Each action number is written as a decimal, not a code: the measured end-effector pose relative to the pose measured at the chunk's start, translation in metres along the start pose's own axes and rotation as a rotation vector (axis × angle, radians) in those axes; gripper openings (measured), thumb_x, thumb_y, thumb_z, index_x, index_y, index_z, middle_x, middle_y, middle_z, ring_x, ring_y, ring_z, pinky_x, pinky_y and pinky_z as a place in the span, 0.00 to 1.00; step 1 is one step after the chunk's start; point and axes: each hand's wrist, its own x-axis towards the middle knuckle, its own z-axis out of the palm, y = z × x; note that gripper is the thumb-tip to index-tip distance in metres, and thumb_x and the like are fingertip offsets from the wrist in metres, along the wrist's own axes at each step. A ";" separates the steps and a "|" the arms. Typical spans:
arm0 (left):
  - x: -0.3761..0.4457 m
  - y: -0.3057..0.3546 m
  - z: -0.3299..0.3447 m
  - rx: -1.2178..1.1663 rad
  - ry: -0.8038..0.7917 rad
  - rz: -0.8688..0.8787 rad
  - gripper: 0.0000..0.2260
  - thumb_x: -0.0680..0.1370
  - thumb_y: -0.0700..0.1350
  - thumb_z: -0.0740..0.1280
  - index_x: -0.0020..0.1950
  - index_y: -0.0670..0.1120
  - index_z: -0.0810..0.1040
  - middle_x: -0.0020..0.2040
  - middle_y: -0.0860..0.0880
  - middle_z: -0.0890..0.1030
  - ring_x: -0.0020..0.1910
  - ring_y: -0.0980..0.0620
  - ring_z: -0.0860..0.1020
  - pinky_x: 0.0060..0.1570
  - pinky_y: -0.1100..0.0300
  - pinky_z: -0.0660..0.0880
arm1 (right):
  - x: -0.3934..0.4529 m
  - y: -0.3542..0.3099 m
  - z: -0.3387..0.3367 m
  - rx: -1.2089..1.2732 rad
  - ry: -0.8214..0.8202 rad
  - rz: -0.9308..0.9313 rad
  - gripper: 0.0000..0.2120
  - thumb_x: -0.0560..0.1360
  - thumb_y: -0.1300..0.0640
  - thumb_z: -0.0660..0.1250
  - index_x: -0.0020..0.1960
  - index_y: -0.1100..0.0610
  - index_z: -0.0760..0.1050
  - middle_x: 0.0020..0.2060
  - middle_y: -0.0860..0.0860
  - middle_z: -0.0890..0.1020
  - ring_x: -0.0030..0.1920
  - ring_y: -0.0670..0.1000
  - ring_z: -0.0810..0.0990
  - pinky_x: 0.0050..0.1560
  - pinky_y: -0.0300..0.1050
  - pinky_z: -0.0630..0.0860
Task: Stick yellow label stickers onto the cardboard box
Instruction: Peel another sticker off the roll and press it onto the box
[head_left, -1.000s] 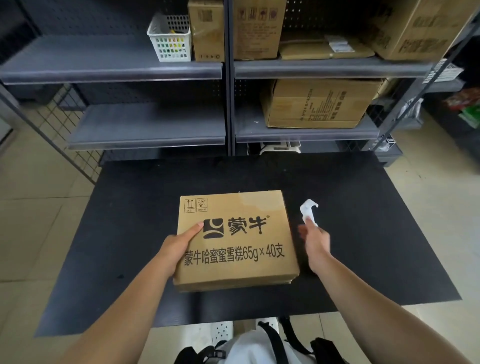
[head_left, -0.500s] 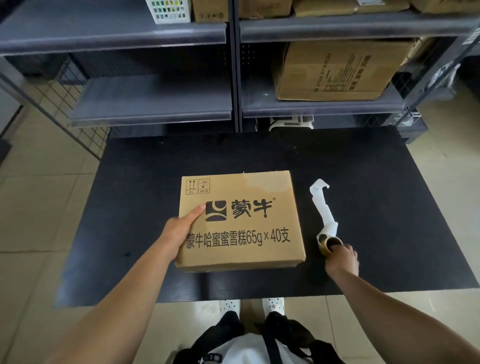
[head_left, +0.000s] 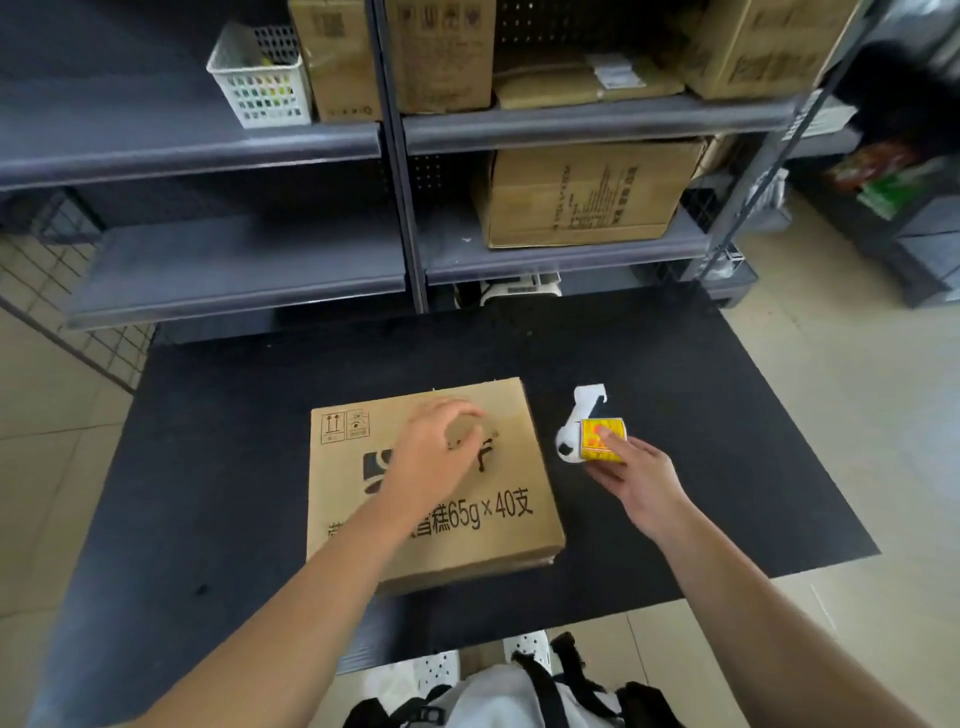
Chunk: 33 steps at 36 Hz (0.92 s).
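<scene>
Stickers on a yellow roll (head_left: 602, 440) now show their printed face, where half a second ago the roll sat low on the table with only its core end visible. The right hand (head_left: 636, 475) has lifted and turned it, thumb on the yellow face and the other fingers (head_left: 605, 475) curled beneath, gripping it just right of the cardboard box (head_left: 431, 535). A white backing strip (head_left: 579, 410) trails off the roll toward the box's far right corner. The left hand (head_left: 428, 457) has left the box's near-left edge and hovers over its top, fingers loosely curled and holding nothing. This suggests a label is about to be peeled; none is visible on the box yet.
</scene>
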 end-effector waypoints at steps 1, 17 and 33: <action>0.004 0.012 0.011 0.021 -0.074 0.071 0.12 0.81 0.47 0.68 0.65 0.50 0.80 0.64 0.54 0.80 0.66 0.57 0.74 0.72 0.56 0.68 | -0.007 -0.005 0.003 0.009 -0.019 -0.019 0.14 0.79 0.58 0.71 0.62 0.64 0.79 0.56 0.61 0.86 0.59 0.58 0.85 0.62 0.54 0.80; 0.039 0.054 0.062 -0.013 -0.205 0.289 0.18 0.79 0.48 0.71 0.68 0.48 0.81 0.67 0.49 0.81 0.67 0.51 0.76 0.68 0.51 0.72 | -0.048 -0.024 0.005 0.053 -0.212 -0.105 0.09 0.82 0.66 0.64 0.58 0.65 0.81 0.50 0.59 0.87 0.53 0.56 0.86 0.57 0.50 0.83; 0.038 0.049 0.079 -0.020 -0.080 0.286 0.11 0.78 0.48 0.73 0.58 0.46 0.88 0.54 0.47 0.87 0.56 0.49 0.82 0.55 0.46 0.79 | -0.049 -0.019 0.008 -0.136 -0.143 -0.169 0.10 0.84 0.62 0.64 0.55 0.61 0.84 0.51 0.56 0.87 0.55 0.54 0.86 0.64 0.52 0.80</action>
